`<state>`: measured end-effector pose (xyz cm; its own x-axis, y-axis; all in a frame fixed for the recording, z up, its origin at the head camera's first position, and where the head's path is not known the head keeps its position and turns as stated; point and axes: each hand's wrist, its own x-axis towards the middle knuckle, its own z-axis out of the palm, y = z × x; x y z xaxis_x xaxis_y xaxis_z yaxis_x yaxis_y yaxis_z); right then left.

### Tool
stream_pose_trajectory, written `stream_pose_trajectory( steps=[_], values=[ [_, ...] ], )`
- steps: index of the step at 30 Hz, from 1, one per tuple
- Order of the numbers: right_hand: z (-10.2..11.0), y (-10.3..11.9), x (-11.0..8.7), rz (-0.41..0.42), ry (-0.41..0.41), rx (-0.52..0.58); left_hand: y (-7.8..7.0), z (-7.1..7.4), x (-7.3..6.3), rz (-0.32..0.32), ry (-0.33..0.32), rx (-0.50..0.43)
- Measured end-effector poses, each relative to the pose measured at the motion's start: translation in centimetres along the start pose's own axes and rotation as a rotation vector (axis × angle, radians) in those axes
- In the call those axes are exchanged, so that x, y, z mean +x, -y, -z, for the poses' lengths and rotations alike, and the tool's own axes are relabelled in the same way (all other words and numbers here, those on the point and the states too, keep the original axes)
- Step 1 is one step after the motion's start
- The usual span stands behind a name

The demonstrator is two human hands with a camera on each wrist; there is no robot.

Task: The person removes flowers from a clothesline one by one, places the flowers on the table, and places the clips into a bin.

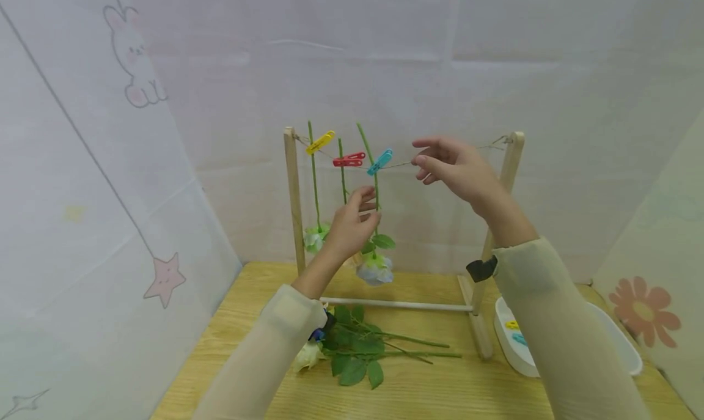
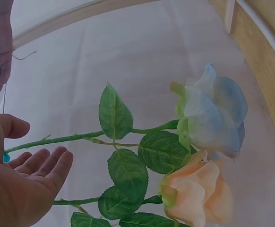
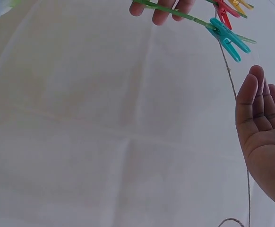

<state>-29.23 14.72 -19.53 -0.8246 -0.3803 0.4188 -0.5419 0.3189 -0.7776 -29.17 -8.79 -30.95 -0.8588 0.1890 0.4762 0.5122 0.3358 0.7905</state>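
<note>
A pale blue rose (image 2: 215, 113) hangs head down, its green stem clipped to a string (image 3: 230, 75) by a turquoise clothespin (image 1: 381, 161). My left hand (image 1: 352, 224) is beside this stem with loosely bent fingers, and the left wrist view shows its palm not closed round it. Just right of the turquoise clothespin, my right hand (image 1: 453, 166) is at the string with relaxed fingers and nothing in them. A red clothespin (image 1: 349, 159) holds the stem of a peach rose (image 2: 199, 194), partly hidden by my left hand in the head view. Furthest left, a yellow clothespin (image 1: 321, 142) holds another whitish flower (image 1: 315, 239).
The string spans a wooden frame with a left post (image 1: 294, 200), a right post (image 1: 511, 160) and a white lower bar (image 1: 396, 305). Leafy flower stems (image 1: 407, 351) lie on the table (image 1: 418, 395) in front. A white tub (image 1: 627, 350) with clothespins stands at right, partly behind my right sleeve.
</note>
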Motion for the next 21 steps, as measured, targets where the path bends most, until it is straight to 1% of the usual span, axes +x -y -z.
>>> stream_pose_trajectory(
  steps=[6, 11, 14, 17, 21],
  values=[
    [0.2, -0.2, 0.7, -0.015, -0.004, 0.039, -0.2, -0.3, 0.6, -0.001, 0.000, 0.000],
    [-0.1, 0.0, 1.2, -0.035, 0.001, 0.037, -0.4, -0.6, 1.1, 0.008, -0.015, -0.021],
    [-0.3, 0.2, 1.5, -0.057, 0.010, 0.008, -0.4, -0.8, 1.3, -0.005, -0.012, -0.015],
    [-0.5, 0.4, 1.8, -0.073, 0.024, -0.044, -0.4, -1.1, 1.4, -0.015, -0.011, -0.011],
    [-0.6, 0.5, 2.1, -0.092, 0.059, -0.097, -0.5, -1.6, 1.3, -0.012, -0.018, -0.027]
  ],
)
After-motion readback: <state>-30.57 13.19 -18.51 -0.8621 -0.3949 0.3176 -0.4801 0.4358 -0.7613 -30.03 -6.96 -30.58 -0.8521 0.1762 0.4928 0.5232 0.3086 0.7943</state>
